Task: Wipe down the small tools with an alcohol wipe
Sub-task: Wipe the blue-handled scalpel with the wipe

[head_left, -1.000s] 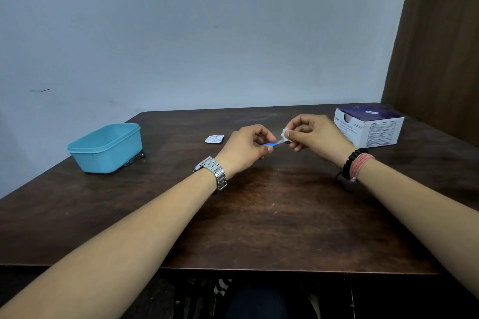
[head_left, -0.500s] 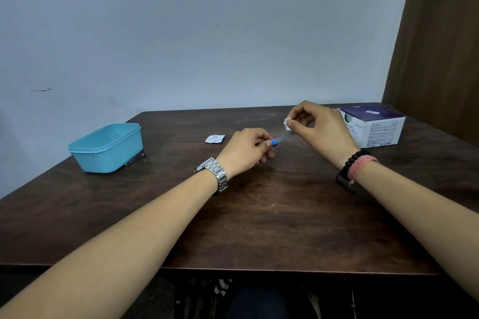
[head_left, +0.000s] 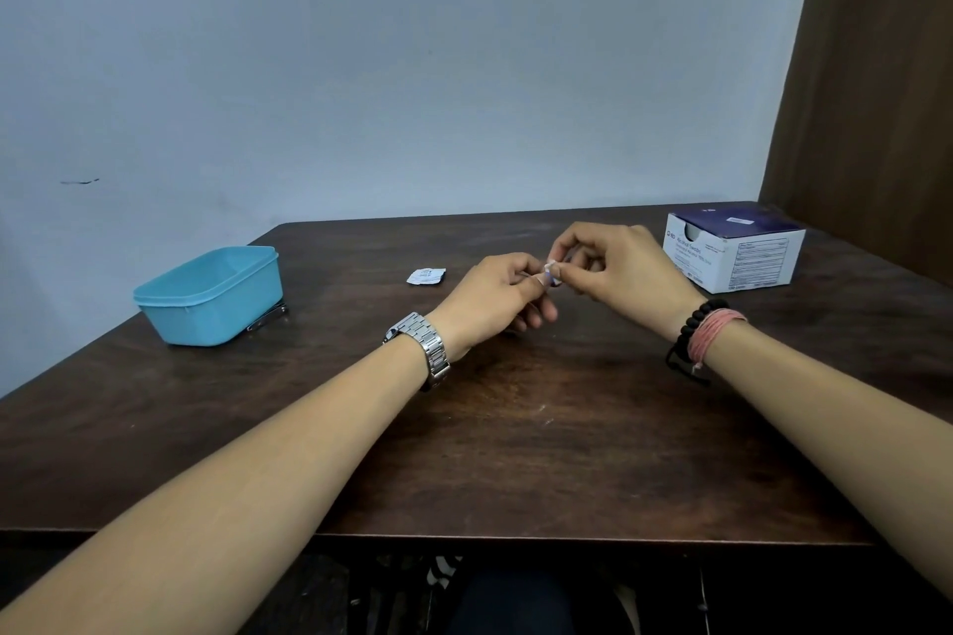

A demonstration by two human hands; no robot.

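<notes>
Holding: your left hand pinches a small blue-tipped tool, fingers curled round it, just above the desk.
Wiping: your right hand pinches the white alcohol wipe against the tool's tip.
Desk: teal tub far left, torn sachet near your left hand, swab box right.

A dark brown wooden table stands against a pale wall. On its left side sits a light blue plastic box with a small metal tool just beside it. Near the middle lies a torn wipe packet. At the right far corner stands a white and blue carton.
</notes>
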